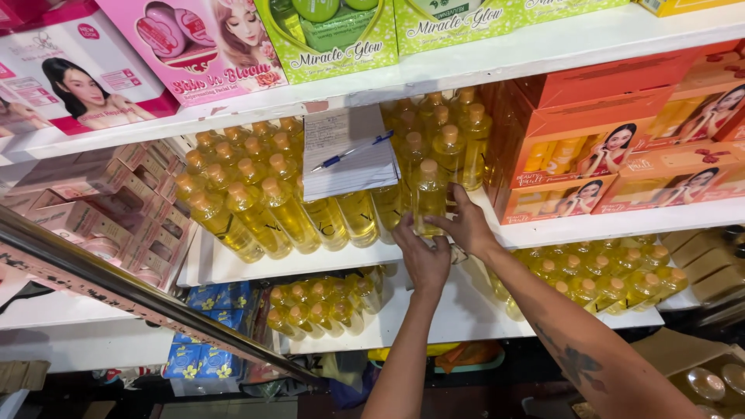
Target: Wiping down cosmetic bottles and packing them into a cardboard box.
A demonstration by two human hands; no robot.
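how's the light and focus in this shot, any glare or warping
Head view: even, bright light, no hard shadows; the yellow bottle between the left hand and right hand is sharp; the white shelf bows from wide-lens warping; the metal bar at lower left is soft, with slight glare.
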